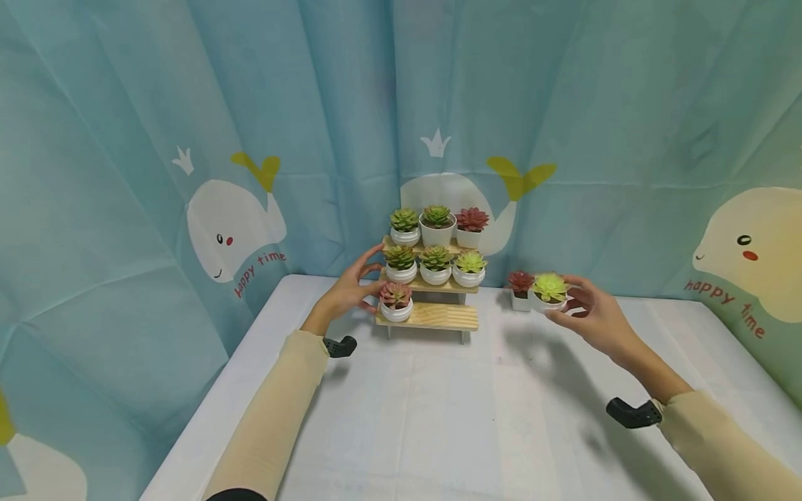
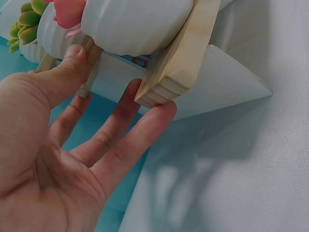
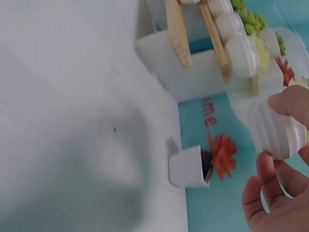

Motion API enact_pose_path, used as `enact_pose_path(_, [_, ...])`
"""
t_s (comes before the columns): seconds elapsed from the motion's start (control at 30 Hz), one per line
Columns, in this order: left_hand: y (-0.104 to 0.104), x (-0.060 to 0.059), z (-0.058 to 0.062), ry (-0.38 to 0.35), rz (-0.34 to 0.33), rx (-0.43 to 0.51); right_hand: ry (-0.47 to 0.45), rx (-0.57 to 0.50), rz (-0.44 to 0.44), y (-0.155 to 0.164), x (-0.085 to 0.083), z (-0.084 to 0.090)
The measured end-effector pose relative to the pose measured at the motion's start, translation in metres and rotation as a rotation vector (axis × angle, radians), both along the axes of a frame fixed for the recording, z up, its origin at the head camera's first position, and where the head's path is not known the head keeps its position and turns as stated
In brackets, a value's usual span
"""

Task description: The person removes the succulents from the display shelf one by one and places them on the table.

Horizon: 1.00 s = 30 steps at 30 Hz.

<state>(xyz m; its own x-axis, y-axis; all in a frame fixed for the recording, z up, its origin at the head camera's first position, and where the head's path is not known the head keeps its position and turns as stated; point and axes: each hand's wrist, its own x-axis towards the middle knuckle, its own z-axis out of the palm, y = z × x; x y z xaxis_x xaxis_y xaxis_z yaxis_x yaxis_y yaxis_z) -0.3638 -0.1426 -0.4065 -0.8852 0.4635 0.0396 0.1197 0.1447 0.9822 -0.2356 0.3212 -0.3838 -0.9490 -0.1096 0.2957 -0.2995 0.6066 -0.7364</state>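
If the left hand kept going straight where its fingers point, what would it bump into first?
The wooden stand! The left hand has its fingertips right at the end of the lowest step, probably touching it.

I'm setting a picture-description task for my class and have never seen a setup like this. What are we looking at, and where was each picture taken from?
There is no machine here: a person works with two bare hands. The widest picture comes from a camera worn on the head, looking forward and down. The other two come from cameras on the wrists, each watching its own hand.

On the white-covered table is a three-step wooden stand holding seven small potted plants: three on top, three in the middle, one pink plant below. The left hand touches the stand's side. The right hand holds a yellow-green plant by its white pot, above the table. A red plant in a square pot stands nearby.
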Motion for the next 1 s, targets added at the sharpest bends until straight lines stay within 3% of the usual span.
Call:
enact_pose_path(0.5, [0.001,-0.002,0.0,0.001,0.004,-0.002,-0.093,-0.095,-0.147,0.031,-0.015,-0.01])
enact_pose_path(1.0, [0.002,-0.001,0.001,-0.004,0.02,-0.006,-0.207,-0.098,-0.19,0.055,-0.035,-0.034])
